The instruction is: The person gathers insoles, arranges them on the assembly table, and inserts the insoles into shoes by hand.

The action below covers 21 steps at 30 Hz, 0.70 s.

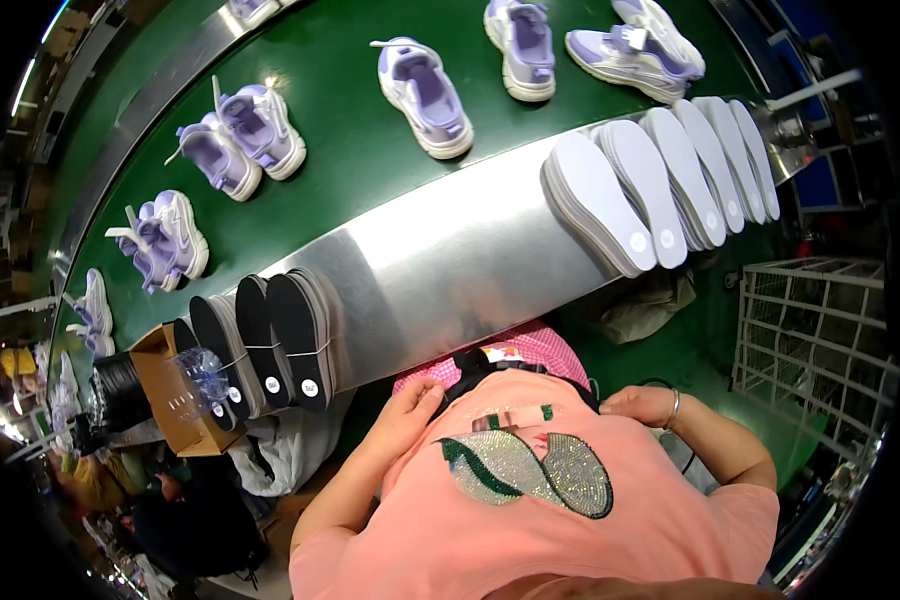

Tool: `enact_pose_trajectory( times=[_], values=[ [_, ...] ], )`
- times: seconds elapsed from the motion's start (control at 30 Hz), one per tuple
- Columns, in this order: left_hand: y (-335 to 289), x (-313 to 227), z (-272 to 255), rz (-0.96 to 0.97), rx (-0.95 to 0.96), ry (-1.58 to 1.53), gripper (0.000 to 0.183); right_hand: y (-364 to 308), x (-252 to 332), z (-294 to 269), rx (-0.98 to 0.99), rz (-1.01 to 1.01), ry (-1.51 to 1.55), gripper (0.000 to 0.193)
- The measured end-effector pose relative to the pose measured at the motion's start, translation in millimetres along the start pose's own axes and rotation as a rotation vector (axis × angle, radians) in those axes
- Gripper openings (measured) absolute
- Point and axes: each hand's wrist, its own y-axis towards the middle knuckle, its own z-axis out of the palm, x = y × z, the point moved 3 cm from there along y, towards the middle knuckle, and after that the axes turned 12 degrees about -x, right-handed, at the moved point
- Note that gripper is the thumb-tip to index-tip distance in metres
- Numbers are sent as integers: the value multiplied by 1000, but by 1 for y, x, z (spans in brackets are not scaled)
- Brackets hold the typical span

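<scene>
Black waistband (467, 364) over pink checked cloth (552, 345) at person's waist, by table (420, 265) edge. Left hand (417, 403) grip loosely curled, right hand (642, 405) pinched, beside it; can't tell if either holds anything. Band could twist if tugged unevenly.

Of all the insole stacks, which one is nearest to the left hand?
The rightmost black insole stack; the other black stacks lie farther left, the whitish stacks far right.
</scene>
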Motion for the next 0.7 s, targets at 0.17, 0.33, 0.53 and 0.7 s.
enact_pose_trajectory(
  times=[0.17, 0.33, 0.53, 0.7],
  values=[
    [-15, -4, 1, 26, 19, 224, 31, -32, 0, 8, 20, -265, -850, 25],
    [-29, -31, -7, 269, -20, 506, 28, -27, 21, 8, -232, -475, -973, 26],
    [-23, -19, -3, 285, 157, 285, 28, 1, 24, 38, -135, -464, -658, 12],
    [-15, -11, -3, 72, 349, 114, 27, 4, 10, 38, 143, -319, -407, 23]
  ],
)
